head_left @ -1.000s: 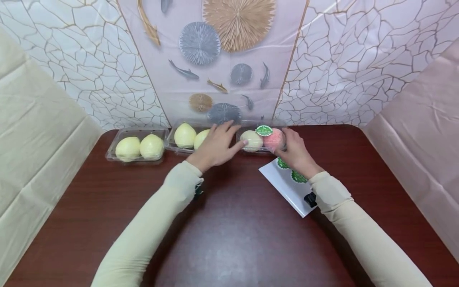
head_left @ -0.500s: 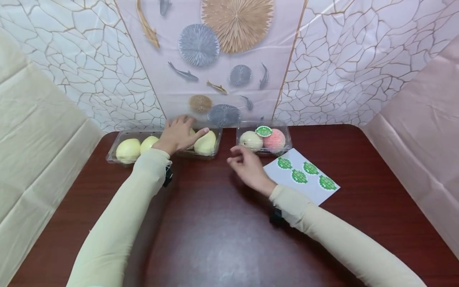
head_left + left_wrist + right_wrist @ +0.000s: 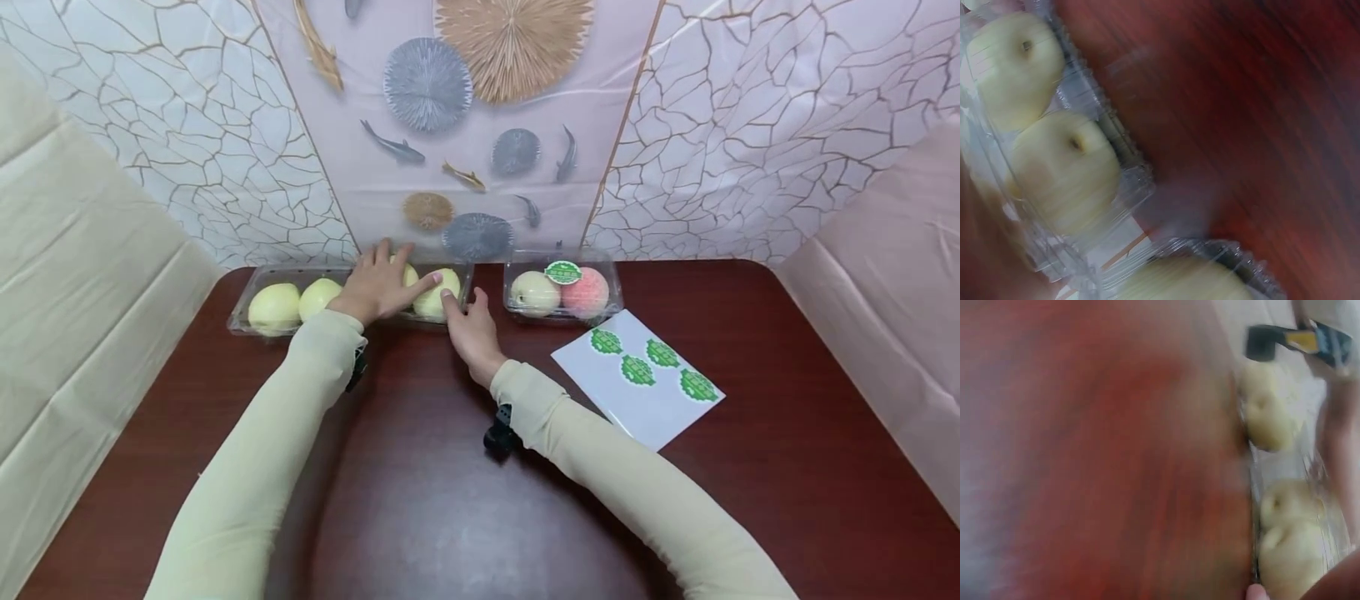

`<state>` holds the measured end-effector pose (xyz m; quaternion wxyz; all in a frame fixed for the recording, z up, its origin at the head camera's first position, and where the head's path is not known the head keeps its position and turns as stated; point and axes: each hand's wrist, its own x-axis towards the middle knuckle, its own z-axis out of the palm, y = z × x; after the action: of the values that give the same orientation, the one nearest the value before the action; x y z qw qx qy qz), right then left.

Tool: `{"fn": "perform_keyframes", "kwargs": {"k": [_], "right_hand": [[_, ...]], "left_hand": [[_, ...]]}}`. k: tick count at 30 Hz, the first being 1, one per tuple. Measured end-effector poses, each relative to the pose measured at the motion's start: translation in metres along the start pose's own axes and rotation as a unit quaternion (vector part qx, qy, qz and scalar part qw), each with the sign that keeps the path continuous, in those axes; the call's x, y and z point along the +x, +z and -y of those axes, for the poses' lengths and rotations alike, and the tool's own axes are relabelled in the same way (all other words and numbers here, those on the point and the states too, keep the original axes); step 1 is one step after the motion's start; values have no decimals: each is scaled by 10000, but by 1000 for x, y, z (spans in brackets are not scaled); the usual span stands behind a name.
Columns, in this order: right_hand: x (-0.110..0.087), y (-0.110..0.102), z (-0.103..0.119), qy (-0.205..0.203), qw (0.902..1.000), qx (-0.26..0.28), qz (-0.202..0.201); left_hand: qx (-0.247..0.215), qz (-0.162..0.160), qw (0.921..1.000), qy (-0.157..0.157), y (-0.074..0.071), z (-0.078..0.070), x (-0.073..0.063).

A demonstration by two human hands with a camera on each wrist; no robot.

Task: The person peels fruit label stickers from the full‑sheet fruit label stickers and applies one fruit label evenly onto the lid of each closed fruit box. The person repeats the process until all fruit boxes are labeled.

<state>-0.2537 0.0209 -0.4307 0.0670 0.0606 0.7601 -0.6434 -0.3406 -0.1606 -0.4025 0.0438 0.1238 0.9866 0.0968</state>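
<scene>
My left hand [image 3: 378, 283] lies spread over the left part of the middle clear plastic fruit box [image 3: 466, 275], fingers reaching toward its back edge. Two pale yellow pears [image 3: 438, 294] sit in that box, one partly hidden by this hand. At the box's right end is my right hand [image 3: 474, 332], thumb near the front corner and fingers extended along the side. In the left wrist view, a pear [image 3: 1066, 169] with a stem dimple shows through the clear plastic. The right wrist view is blurred, with a fingertip [image 3: 1257, 592] low beside the box.
A second clear box [image 3: 242, 321] with two pears stands at the left. Farther right, another box [image 3: 517, 310] holds a cream fruit and a pink one [image 3: 586, 292], with a green sticker [image 3: 563, 272] on its lid. A white sheet [image 3: 645, 421] of several green stickers lies in front.
My left hand has moved left to cover the middle box's left part. My right hand has left the right-hand box and come to the middle box's right end, uncovering the sticker sheet.
</scene>
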Motion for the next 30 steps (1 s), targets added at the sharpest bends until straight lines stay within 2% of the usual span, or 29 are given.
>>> {"fn": "perform_keyframes", "kwargs": {"k": [5,10,16,19,22,27,30], "right_hand": [[7,-6,3,-5,9999,-44,92],[5,-8,5,-2,9997,-54,259],[-1,-4,7,-8,9991,428,20],[-8,-3,7,11,9976,684,-36],[-18,-5,6,106,9963,855,76],[-35,-11,1,148,9956,870,307],[-46,-14,-4,16,9956,875,337]], "left_hand": [[-17,-102,9999,5,4,-6,2],[-125,-159,9998,-32,5,-4,-1],[-465,-148,9987,112,1,-2,-6],[-611,-116,9980,136,-3,-4,-13],[-643,-149,9977,121,-3,-9,-22],[-583,-56,9983,33,2,-17,-41],[-767,52,9970,95,3,-20,-53]]}}
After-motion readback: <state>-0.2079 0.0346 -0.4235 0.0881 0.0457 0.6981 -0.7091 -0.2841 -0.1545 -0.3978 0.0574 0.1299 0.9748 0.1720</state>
